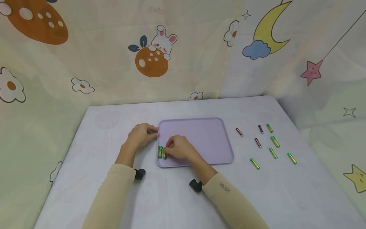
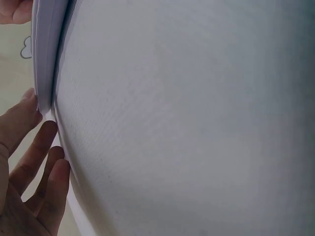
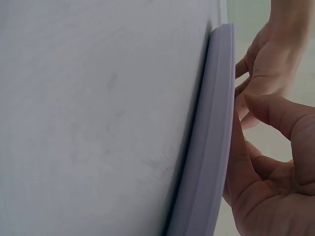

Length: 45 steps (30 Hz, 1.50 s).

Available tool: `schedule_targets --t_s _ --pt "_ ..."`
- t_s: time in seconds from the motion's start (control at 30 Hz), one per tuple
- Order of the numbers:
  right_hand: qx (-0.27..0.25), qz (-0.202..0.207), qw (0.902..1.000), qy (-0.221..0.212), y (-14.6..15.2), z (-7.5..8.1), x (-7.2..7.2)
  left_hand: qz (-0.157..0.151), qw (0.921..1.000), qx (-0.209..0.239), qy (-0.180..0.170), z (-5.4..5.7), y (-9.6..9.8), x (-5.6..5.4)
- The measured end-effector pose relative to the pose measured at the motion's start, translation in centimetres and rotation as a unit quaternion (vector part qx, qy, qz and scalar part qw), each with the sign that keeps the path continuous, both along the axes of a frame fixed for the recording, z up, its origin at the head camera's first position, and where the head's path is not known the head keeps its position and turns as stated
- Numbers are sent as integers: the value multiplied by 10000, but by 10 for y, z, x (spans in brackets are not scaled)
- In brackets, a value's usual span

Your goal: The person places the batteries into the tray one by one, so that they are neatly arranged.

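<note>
- The lilac tray [image 1: 200,140] lay flat on the white-covered counter [image 1: 171,200], its long sides running left to right.
- In its near left corner area, the outer green battery [image 1: 160,152] lay lengthwise beside the left wall, and the inner green battery [image 1: 165,155] lay just to its right, roughly parallel.
- The right hand [image 1: 179,148] reached over the tray's near side with bent fingers, the fingertips at the far end of the inner green battery; whether they pinched it or only touched it could not be told, since the rim hid that spot from the right wrist view.
- The left hand [image 1: 143,135] was loosely spread, gripping nothing, its fingertips at the tray's left edge.
- Well to the right of the tray, loose green batteries [image 1: 273,153] and three dark batteries [image 1: 258,142] lay scattered at different slants.
- Both arms wore beige sleeves [image 1: 114,194], with a black device [image 1: 139,174] at each wrist.
- Behind hung a pale backdrop [image 1: 111,54] printed with a rabbit, flowers and a moon.
</note>
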State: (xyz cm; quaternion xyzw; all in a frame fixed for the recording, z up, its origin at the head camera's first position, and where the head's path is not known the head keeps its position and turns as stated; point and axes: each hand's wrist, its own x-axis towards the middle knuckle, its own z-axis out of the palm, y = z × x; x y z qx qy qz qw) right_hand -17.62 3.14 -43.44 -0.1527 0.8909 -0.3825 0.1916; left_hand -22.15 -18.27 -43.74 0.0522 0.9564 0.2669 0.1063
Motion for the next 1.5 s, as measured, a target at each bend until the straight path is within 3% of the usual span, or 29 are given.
schedule_targets --t_s 0.47,0.77,1.2,1.5 --pt "77 -38 9996 264 31 6 7 73 9999 23 69 2 1 1" --pt "46 -265 9992 287 58 6 0 50 10000 33 42 1 0 2" --pt "-230 -686 9959 541 134 5 7 -4 10000 -21 58 2 3 2" --pt "-109 -904 9931 733 184 15 6 -28 10000 -71 47 1 3 3"
